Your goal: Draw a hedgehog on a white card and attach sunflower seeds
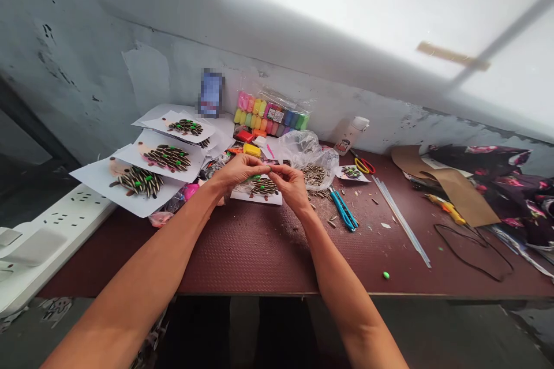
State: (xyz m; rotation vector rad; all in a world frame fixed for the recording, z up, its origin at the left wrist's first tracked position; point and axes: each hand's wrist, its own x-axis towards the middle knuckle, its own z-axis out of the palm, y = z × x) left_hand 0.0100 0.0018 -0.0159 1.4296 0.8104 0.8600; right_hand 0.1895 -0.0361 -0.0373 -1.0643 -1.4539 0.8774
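Observation:
My left hand [238, 173] and my right hand [289, 183] meet fingertip to fingertip above the table. In the left fingers is some green modelling clay [254, 177], and both hands pinch where a bit of green shows between the tips. Just below them lies a white card [265, 198] bearing a hedgehog picture with sunflower seeds [265, 187] as spines and green dots among them. Part of this card is hidden by my hands. To the right, a clear plastic bag [322, 158] holds loose sunflower seeds [314, 175], with more spilled around it.
Several hedgehog cards [142, 199] are stacked left, near a white power strip [64, 245]. Behind stand a pack of coloured clay [272, 114] and a white bottle [351, 135]. On the right lie a blue utility knife [343, 209], scissors [364, 165], glue sticks [401, 222] and a glue gun [448, 209].

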